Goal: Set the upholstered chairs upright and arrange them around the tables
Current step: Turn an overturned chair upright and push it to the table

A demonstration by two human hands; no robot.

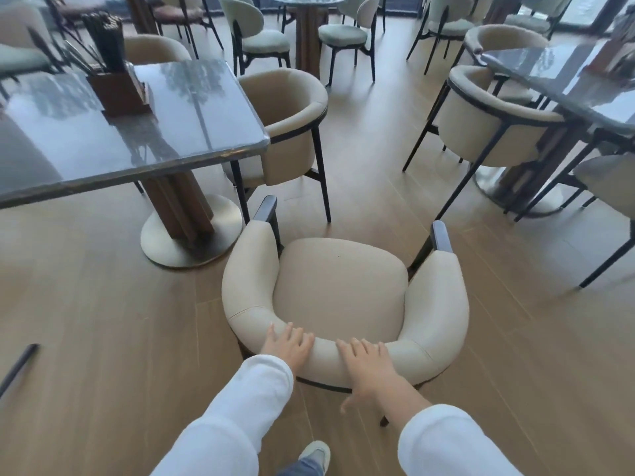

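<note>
Cream chair (338, 286): upright on its legs on the wood floor (103, 304), in the aisle between two tables, tucked under neither.
Left hand (288, 345): I see its fingers laid nearly straight over the padded back rim, left of centre. They press and do not curl round it.
Right hand (367, 364): fingers flat over the rim just right of centre. The thumb hangs free behind the back, so nothing is pinched.
Chair facing: the back rim is toward me. The seat opening and both arm tips point away, up the aisle.
Left table (192, 125): ahead and to the left of my grip. Its round base (192, 242) sits just beside the chair's left arm.
Neighbour chair (288, 125): at that table's right side, straight ahead of the seat.
Next move, my judgement: the seat opening must swing left toward the table. The left hand is nearer and serves as pivot while the right hand pushes.
</note>
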